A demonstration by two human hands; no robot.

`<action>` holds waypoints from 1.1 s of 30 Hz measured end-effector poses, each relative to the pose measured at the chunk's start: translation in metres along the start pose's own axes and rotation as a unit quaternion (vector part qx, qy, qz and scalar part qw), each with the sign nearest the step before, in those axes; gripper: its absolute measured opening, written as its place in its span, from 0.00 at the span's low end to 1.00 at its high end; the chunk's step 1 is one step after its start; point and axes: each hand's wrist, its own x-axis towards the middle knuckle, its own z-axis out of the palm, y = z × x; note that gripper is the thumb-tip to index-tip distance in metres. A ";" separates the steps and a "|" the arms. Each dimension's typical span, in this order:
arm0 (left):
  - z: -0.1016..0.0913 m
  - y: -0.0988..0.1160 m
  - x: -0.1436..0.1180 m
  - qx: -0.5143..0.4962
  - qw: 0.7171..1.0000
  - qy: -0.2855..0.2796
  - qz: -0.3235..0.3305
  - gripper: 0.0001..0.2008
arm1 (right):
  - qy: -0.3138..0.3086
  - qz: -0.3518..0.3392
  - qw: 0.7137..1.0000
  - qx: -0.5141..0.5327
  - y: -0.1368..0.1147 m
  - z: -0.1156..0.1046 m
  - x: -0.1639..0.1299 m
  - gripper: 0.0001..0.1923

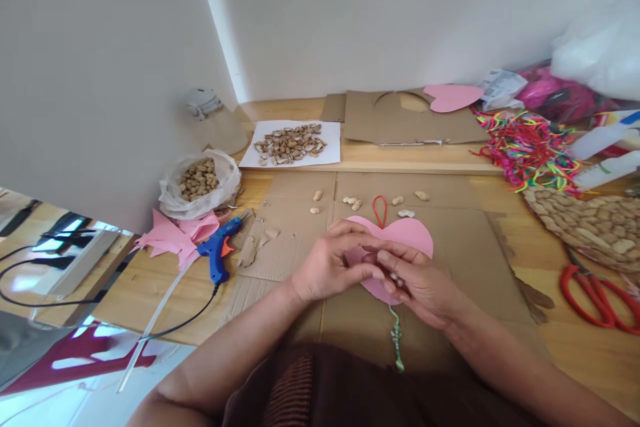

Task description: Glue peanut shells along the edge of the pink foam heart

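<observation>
My left hand [345, 257] and my right hand [417, 277] meet above a pink paper heart [417, 233]. Fingers of both are curled and pinched together; a small pale bit shows at the right fingertips, but I cannot make out what it is. A red cord loop [381, 211] sticks up from the heart's top notch. From its lower point hangs a braided green string [397, 340]. Several loose peanuts [421, 195] lie on the cardboard sheet [470, 240] just beyond the heart.
At left lie a blue glue gun [216, 250], pink paper scraps [170, 237] and a bag of peanuts [200, 177]. Peanut shells [290, 145] cover white paper behind. On the right are colourful cords [530, 147], a peanut-covered piece [590, 220], red-handled scissors [593, 297] and another pink heart [453, 97].
</observation>
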 end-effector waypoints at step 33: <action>-0.018 -0.067 0.012 0.056 0.961 0.165 -0.213 0.17 | -0.028 0.190 0.950 -0.246 -0.001 -0.031 -0.147 0.19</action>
